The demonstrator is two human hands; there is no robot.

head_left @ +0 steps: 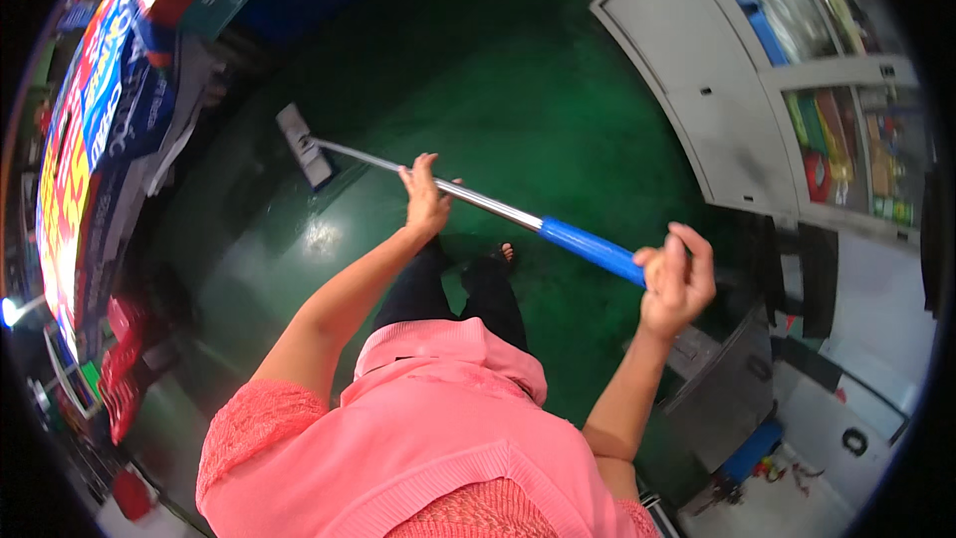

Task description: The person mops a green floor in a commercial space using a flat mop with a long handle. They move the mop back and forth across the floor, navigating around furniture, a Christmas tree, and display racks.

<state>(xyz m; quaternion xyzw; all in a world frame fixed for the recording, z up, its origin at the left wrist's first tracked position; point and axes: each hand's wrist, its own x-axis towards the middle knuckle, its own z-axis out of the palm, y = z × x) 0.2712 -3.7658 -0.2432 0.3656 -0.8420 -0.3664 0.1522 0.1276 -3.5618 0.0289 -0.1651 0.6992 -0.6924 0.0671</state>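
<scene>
A flat mop (488, 203) slants across the middle of the view, its silver pole ending in a blue grip at the right. Its flat, pale head (302, 144) rests on the green floor at the far left. My left hand (426, 204) is around the middle of the pole, with some fingers pointing upward. At the upper end, my right hand (677, 289) holds the blue grip, palm partly turned up and fingers loosely curled. Part of the grip's end is hidden in that hand.
Grey cabinets (667, 70) with glass doors stand at the right. Colourful printed banners (95, 139) line the left, with a red plastic chair (121, 369) below. The green floor (478, 60) looks shiny. My foot (507, 252) stands near the pole. A grey metal box (717, 389) sits lower right.
</scene>
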